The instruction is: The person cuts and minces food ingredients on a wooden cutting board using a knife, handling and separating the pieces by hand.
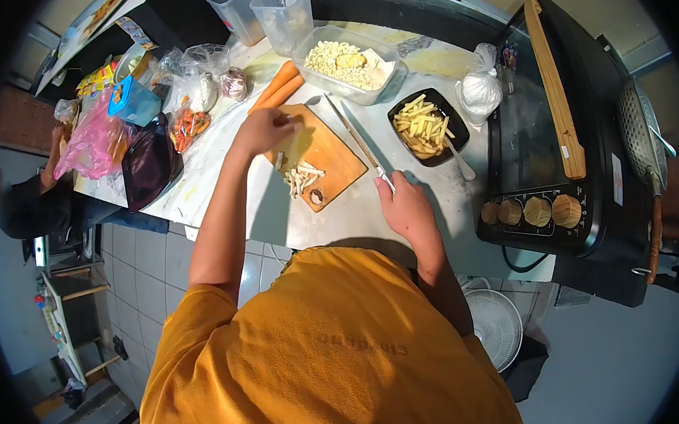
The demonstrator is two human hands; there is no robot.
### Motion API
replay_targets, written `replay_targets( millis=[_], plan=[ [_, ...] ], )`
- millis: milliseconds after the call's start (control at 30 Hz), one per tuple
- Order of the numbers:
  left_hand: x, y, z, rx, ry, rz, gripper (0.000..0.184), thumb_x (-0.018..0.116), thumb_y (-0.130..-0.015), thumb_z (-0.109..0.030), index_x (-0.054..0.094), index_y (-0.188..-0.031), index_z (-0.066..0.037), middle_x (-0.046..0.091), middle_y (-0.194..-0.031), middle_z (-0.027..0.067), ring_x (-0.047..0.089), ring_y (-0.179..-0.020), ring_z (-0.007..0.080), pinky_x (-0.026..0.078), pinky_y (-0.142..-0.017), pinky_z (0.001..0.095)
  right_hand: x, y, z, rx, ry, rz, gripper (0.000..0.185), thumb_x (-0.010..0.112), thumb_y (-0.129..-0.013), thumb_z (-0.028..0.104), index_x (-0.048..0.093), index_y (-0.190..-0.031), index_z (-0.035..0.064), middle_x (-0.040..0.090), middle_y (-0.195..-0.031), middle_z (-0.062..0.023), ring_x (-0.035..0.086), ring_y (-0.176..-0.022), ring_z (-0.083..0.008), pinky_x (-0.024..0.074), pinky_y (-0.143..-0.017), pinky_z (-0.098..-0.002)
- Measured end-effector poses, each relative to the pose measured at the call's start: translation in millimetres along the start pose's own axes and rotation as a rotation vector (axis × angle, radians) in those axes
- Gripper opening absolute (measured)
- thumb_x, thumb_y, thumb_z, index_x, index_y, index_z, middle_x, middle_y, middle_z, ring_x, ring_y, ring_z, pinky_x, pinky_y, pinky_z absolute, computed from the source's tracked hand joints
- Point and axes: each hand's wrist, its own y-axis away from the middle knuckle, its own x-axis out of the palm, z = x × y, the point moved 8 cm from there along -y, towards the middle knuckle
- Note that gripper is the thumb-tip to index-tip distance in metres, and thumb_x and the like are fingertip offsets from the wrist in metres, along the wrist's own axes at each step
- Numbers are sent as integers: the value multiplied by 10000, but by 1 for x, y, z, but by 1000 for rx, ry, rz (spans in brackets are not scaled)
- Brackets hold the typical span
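My right hand (408, 208) is closed round the handle of a long knife (358, 138), whose blade points up and away beside the wooden cutting board (332, 154). Over the board's upper left part is my left hand (266, 131), its fingers bent and partly blurred; whether they hold anything cannot be made out. Pale cut strips (303, 177) and a small dark-centred piece (316, 196) lie on the lower part of the board. Two carrots (279, 86) rest just beyond the board. A black bowl (460, 129) of cut strips, with a spoon (461, 160) in it, stands to the right.
A plastic container (390, 84) of chopped pale food stands at the back. On the right are a tied white bag (479, 93) and a black oven (534, 146). Several bags and a blue tub (134, 102) sit left, with another person (31, 192) beyond.
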Motion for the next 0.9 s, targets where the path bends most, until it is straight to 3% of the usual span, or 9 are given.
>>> replay_targets(
  millis=[167, 333, 400, 533, 600, 633, 733, 800, 900],
  plan=[
    [18, 51, 36, -142, -174, -36, 308, 779, -788, -333, 711, -916, -62, 736, -855, 113, 704, -805, 298, 541, -725, 389, 7, -3, 0, 8, -14, 28, 403, 506, -1010, 414, 569, -986, 17, 677, -847, -266, 638, -842, -495, 490, -742, -566],
    [31, 59, 41, -97, -118, -121, 250, 741, -822, -259, 700, -923, -34, 730, -868, 141, 700, -808, 316, 541, -740, 398, 15, -4, 1, 18, 11, 68, 411, 493, -1009, 428, 565, -995, 23, 682, -851, -268, 647, -849, -496, 499, -768, -573],
    [31, 58, 31, -7, 99, -160, 227, 732, -853, -224, 702, -955, -24, 727, -851, 145, 699, -794, 305, 536, -728, 378, 16, -2, 3, -18, 18, 57, 413, 490, -1010, 430, 566, -996, 24, 683, -854, -267, 645, -846, -499, 497, -768, -575],
    [34, 52, 11, 31, 158, -140, 211, 739, -866, -194, 705, -987, -25, 724, -878, 148, 696, -796, 291, 532, -720, 365, 13, -1, 6, -15, 21, 56, 416, 492, -1009, 431, 570, -995, 22, 683, -857, -267, 644, -848, -498, 495, -768, -574],
    [42, 49, 0, 140, 170, -77, 229, 730, -896, -142, 687, -1068, 5, 722, -906, 122, 704, -771, 212, 542, -704, 329, 11, -1, 5, -16, 32, 46, 420, 492, -1011, 428, 574, -988, 17, 682, -855, -268, 645, -847, -496, 494, -769, -573],
    [43, 49, 0, 139, 170, -74, 229, 730, -896, -142, 687, -1068, 5, 722, -906, 122, 704, -771, 212, 542, -704, 329, 10, 0, 6, -13, 32, 48, 420, 492, -1011, 428, 574, -988, 17, 682, -855, -268, 645, -847, -496, 494, -769, -573],
    [44, 53, -11, 180, 134, 17, 276, 771, -844, -127, 705, -1095, -36, 695, -1001, 119, 681, -894, 227, 533, -809, 356, 7, 0, 5, 8, 18, 56, 419, 490, -1013, 421, 577, -983, 11, 682, -857, -270, 645, -848, -495, 494, -769, -575],
    [42, 63, -30, 473, -46, 20, 300, 802, -780, -113, 741, -1074, -99, 653, -1045, 106, 619, -1017, 265, 492, -920, 383, 5, 0, 4, 2, 18, 39, 417, 489, -1014, 414, 576, -978, 7, 681, -854, -271, 645, -850, -496, 494, -768, -575],
    [49, 65, -32, 404, -169, 58, 283, 821, -723, -112, 764, -1000, -126, 627, -1055, 102, 572, -1066, 301, 463, -963, 394, 6, -1, 2, 17, 25, 45, 416, 491, -1013, 413, 574, -976, 6, 680, -854, -275, 644, -853, -497, 493, -769, -576]
  ],
)
